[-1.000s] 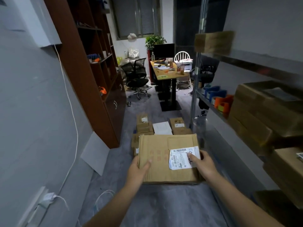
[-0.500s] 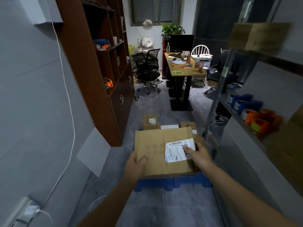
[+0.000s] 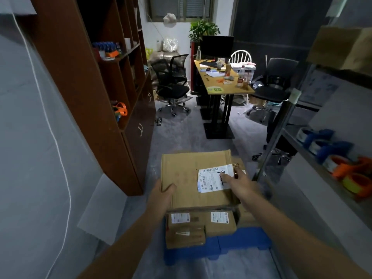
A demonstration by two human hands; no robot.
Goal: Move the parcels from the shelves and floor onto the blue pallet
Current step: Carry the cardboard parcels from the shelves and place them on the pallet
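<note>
Between the two hands, toward six o'clock of the head view, a flat parcel (image 3: 197,178) hangs level over the blue pallet (image 3: 241,238). The left hand (image 3: 161,195) grips its near corner at nine o'clock of the box, thumb on top and fingers hidden beneath. The right hand (image 3: 239,183) holds the edge at three o'clock, thumb lying on the white label (image 3: 215,179) and fingers wrapped over the side. Both forearms reach in from the bottom corners of the view.

Under the near edge of the flat parcel sit two smaller parcels (image 3: 185,230) on the pallet, side by side (whether the held box already touches them I cannot tell). The pallet stands on the grey floor, its blue edge showing at six o'clock of the stack.

At three o'clock a metal shelf (image 3: 298,137) carries blue and orange tape rolls (image 3: 342,164). At ten o'clock stands a brown bookcase (image 3: 90,97), and at twelve o'clock, well beyond, a wooden desk (image 3: 221,83).
</note>
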